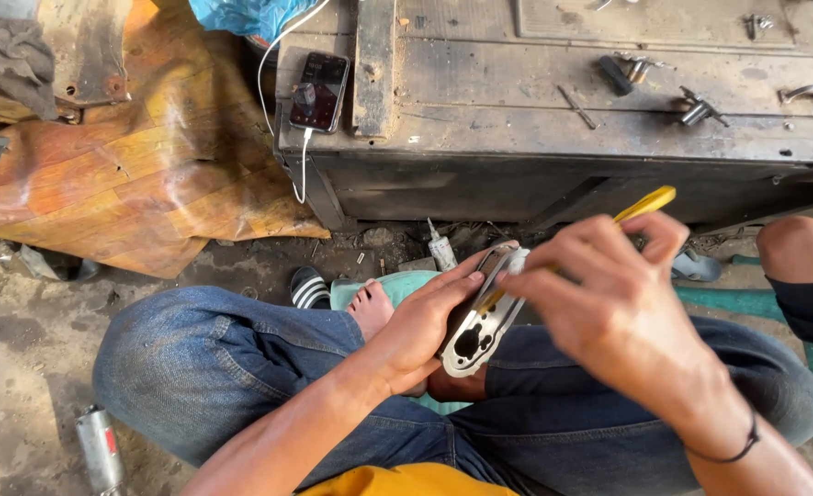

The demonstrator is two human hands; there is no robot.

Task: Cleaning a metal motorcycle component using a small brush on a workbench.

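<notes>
A dusty dirt floor (21,367) lies before a dark, worn wooden worktop (553,138) carrying a phone (318,90) and scattered metal fittings (700,108). Over the lap, the left hand (420,321) clasps a metal plate (482,317), long axis running near-left to far-right. The right hand (609,303) pinches a yellow-handled tool (643,204) against it.

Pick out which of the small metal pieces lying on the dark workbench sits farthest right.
The curved, handle-shaped metal piece near the right edge of the workbench. The angled fitting, the dark cylinder and the thin rod all lie left of it.
</notes>
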